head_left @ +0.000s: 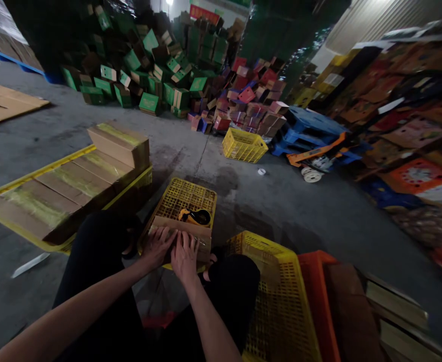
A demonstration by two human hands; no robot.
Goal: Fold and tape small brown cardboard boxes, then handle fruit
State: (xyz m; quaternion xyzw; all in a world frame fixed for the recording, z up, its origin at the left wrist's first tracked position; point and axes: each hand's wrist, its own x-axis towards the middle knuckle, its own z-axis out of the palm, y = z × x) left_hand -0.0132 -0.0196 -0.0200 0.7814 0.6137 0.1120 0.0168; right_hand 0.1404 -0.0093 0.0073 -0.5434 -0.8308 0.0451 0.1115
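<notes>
Left hand (159,246) and right hand (185,256) flat, fingers spread, pressing a cardboard box (181,232) atop an upturned yellow crate (185,197), tape dispenser (195,216) just behind, sealed boxes (70,183) stacked left, green cartons (138,65) piled far back.

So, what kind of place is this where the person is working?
Most likely a warehouse or packing depot. Heaps of green boxes rise at the back, blue pallets lie on the concrete floor, and both hands press on a cardboard box set on a yellow crate.

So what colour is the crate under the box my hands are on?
Yellow; the crate shows best in the head view.
</notes>
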